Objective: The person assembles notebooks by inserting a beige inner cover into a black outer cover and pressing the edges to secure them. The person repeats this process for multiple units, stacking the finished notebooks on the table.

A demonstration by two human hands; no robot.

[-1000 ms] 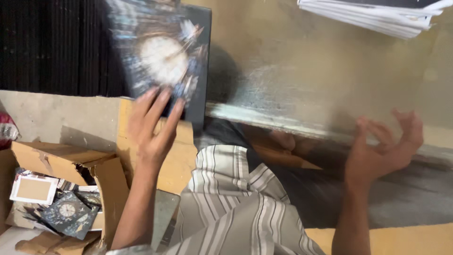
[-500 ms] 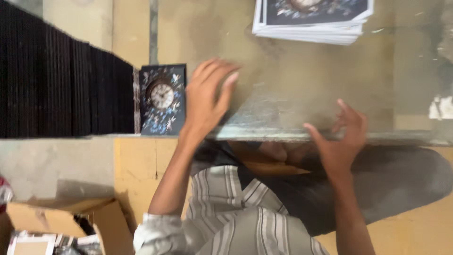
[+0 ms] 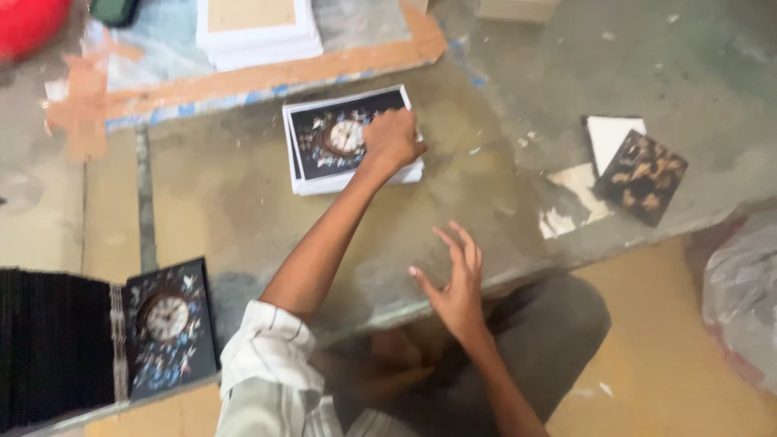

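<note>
My left hand [image 3: 393,137] reaches forward across the glossy grey table [image 3: 218,210]. Its fingers are curled down on the right part of a stack of white-edged sheets [image 3: 328,146] printed with a clock face among flowers on black. My right hand [image 3: 456,283] hovers open with fingers spread over the table's near edge, holding nothing. At the near left, a dark box with the same clock print [image 3: 168,325] leans against the end of a row of black boxes [image 3: 53,348].
A second stack of white sheets with a brown top [image 3: 255,28] lies at the far edge on brown tape [image 3: 243,77]. A dark floral square on a white card [image 3: 639,171] sits to the right. A red object [image 3: 24,20] is far left, a plastic bag [image 3: 740,303] at the right.
My left hand let go of the clock-print box, which now stands against the row of black boxes, and reached forward onto the printed stack. The view swung toward the far side of the table.
</note>
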